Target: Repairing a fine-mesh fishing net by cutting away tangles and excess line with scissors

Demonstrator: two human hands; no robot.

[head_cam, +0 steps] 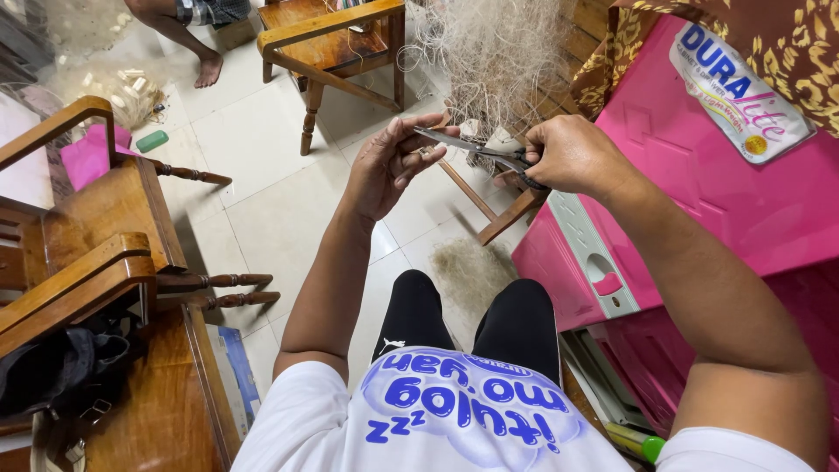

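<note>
Wooden brown armchair [96,218] stands at far left on pale floor tiles [280,183], a black bag [61,367] slumped below it. Left hand [389,166] is raised at centre, thumb and fingertips pinched closed on a small item too small to identify. Metal scissors with dark handles [485,150] span the gap between the hands, blades open, tips touching the left fingers. Right hand [572,156] is closed through the scissor handles. Tangled beige fishing net [489,61] hangs just behind; pink plastic cabinet [699,192] sits at right
</note>
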